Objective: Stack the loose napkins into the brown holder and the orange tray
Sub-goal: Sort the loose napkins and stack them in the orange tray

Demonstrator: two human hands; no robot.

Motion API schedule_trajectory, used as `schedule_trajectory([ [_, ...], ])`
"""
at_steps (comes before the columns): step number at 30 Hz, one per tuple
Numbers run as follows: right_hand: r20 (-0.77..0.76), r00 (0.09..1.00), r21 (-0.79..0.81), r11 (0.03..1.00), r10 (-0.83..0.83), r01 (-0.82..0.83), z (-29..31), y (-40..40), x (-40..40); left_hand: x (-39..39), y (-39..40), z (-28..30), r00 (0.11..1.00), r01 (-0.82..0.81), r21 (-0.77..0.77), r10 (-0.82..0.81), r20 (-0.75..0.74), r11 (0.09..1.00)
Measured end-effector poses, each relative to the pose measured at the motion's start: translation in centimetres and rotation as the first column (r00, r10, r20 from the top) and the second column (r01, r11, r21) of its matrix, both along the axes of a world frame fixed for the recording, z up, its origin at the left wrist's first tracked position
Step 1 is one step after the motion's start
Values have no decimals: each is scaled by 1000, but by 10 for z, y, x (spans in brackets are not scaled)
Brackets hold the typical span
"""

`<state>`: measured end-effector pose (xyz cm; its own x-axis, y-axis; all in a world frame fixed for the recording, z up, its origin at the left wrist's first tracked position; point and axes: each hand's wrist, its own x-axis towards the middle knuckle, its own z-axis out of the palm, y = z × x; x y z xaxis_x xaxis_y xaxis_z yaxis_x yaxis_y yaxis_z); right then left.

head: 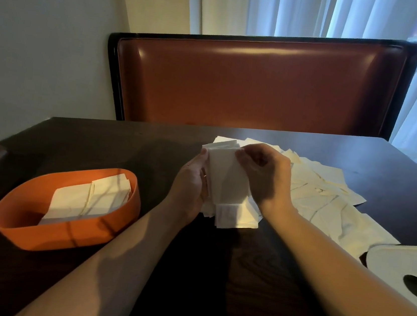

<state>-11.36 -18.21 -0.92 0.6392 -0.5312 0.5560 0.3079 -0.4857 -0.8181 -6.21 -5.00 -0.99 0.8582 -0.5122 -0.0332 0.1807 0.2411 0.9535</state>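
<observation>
Both hands [228, 176] clasped round napkin stack [222, 178], orange tray [66, 240] well left.

- Head view — worn high, looking forward and down across the dark table [213, 276], close over it.
- It faces the booth seat [258, 85] and curtains [325, 12].

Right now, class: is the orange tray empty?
No: a stack of white napkins already lies inside the orange tray, filling its far half.
</observation>
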Motion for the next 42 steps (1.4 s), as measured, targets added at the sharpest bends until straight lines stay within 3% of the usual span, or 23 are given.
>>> schedule_trajectory([
  [6,13,1000,15,1000,-11,11,-2,3,1,-5,-4,-2,999,-3,15,2,52,1000],
  [11,-81,996,-260,964,30,-51,-2,-7,0,-9,-3,0,997,-49,52,45,68,997],
  [15,-197,978,-333,934,63,-127,-1,-13,-2,-10,-3,2,991,-70,83,59,124,994],
  [23,-216,972,-237,960,94,-145,2,-15,0,-9,-3,-1,974,4,133,-34,224,991],
  [28,-245,910,162,939,335,-302,11,-16,-1,-9,1,2,954,11,67,-30,298,998],
  [32,-257,926,30,960,277,-279,13,-14,-4,-7,3,4,941,-12,83,-17,339,997],
  [36,-117,906,232,898,407,-374,16,-15,-10,-9,5,4,966,118,122,-142,215,985],
  [39,-155,902,180,910,402,-374,15,-21,-9,-11,3,3,956,264,147,-279,87,953],
  [42,-261,941,-83,966,218,-246,11,-28,-4,-9,3,3,980,186,34,-188,63,982],
])
